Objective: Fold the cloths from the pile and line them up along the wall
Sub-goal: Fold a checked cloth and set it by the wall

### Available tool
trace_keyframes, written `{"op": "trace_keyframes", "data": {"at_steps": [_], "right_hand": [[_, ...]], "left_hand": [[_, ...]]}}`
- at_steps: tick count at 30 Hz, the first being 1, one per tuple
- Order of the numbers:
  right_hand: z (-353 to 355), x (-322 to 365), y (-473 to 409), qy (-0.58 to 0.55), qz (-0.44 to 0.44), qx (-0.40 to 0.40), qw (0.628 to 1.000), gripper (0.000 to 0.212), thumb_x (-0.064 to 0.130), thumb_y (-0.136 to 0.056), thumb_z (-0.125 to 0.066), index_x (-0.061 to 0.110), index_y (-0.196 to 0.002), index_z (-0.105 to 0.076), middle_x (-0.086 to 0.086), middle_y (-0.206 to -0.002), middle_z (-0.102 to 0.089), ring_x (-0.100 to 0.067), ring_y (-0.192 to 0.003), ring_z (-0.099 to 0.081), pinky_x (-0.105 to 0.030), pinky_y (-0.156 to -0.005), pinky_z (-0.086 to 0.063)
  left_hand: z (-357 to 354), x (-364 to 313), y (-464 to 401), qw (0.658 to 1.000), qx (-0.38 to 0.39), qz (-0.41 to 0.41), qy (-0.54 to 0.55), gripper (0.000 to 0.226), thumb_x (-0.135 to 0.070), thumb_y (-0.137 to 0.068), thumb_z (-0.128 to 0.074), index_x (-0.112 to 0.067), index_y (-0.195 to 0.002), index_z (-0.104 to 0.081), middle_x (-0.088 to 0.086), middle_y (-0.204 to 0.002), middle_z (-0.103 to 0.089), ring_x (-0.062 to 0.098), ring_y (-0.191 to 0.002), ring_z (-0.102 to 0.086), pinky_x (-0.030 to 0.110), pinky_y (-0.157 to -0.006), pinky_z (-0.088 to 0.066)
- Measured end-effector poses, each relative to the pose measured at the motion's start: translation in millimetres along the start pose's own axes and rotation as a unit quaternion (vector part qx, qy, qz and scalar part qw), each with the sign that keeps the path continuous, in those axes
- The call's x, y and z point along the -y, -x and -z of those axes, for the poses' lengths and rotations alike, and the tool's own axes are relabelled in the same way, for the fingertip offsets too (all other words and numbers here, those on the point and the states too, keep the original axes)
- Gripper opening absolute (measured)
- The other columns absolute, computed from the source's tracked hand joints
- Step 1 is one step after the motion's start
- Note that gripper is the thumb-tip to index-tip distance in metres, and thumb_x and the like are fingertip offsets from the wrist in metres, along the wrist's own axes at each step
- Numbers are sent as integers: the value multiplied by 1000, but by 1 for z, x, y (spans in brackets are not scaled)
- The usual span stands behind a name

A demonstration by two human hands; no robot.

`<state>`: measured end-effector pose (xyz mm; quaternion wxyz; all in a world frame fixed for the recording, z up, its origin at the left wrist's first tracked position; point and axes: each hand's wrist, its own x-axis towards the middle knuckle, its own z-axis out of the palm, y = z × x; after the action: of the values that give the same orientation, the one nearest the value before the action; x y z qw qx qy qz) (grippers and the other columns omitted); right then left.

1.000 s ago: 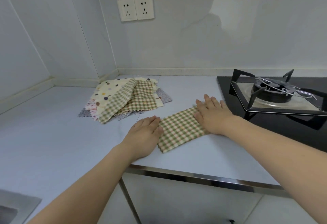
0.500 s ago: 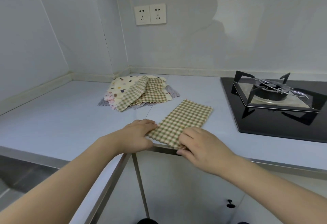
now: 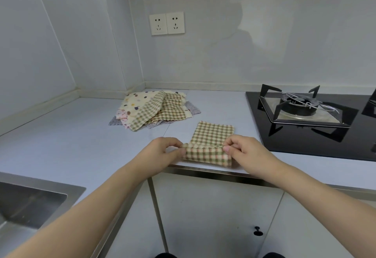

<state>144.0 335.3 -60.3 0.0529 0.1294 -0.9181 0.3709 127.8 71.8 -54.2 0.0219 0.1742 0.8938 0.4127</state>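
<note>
Checked cloth (image 3: 211,141) pinched both ends — pile (image 3: 154,109) behind, hob (image 3: 305,113) right.

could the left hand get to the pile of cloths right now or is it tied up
Probably not at once. The path to the pile of cloths looks free over bare counter, but the left hand pinches the near edge of the checked cloth, as does the right hand.

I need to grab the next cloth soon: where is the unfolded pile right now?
In the head view the pile lies left of centre in the counter's back corner, under the wall sockets.
</note>
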Motion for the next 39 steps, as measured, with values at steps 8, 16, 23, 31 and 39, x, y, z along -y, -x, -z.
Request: {"op": "trace_keyframes", "data": {"at_steps": [8,16,23,31,39], "right_hand": [[11,-12,-3,-51,-23,4,998,15,30,-97,-53,24,-87,-63,5,-78,-67,-15,-73,-58,-31,-72,-46],[9,-21,-7,-26,5,38,999,19,34,-86,-69,16,-80,-66,-10,-76,-63,-8,-62,-48,-30,-64,-40],[10,-23,-6,-12,9,37,999,17,37,-87,-65,23,-77,-64,-8,-73,-64,-13,-61,-49,-39,-64,-47],[15,-14,0,38,40,46,997,19,36,-90,-62,17,-86,-67,-6,-76,-66,-10,-59,-49,-34,-63,-46],[17,-14,5,37,59,38,997,22,40,-91,-59,21,-80,-63,1,-78,-64,-19,-73,-58,-41,-73,-50]], "left_hand": [[-19,-10,-18,1000,-2,-13,-5,34,-31,-96,-57,-5,-74,-52,1,-64,-45,9,-59,-41,29,-60,-34],[-18,-5,-21,995,-4,-63,-75,12,-36,-94,-58,-30,-104,-58,-20,-93,-60,-5,-83,-54,16,-76,-42],[-22,-8,-14,983,-42,-131,-118,24,-32,-89,-66,-40,-109,-55,-23,-101,-61,-1,-97,-56,11,-77,-41],[-15,-20,-12,985,-38,-107,-133,5,-33,-90,-64,-35,-94,-60,-17,-91,-64,7,-80,-57,21,-68,-44],[-5,-27,-7,995,-7,-76,-63,16,-19,-82,-74,-17,-73,-62,-9,-94,-69,-2,-86,-59,8,-73,-42]]}}
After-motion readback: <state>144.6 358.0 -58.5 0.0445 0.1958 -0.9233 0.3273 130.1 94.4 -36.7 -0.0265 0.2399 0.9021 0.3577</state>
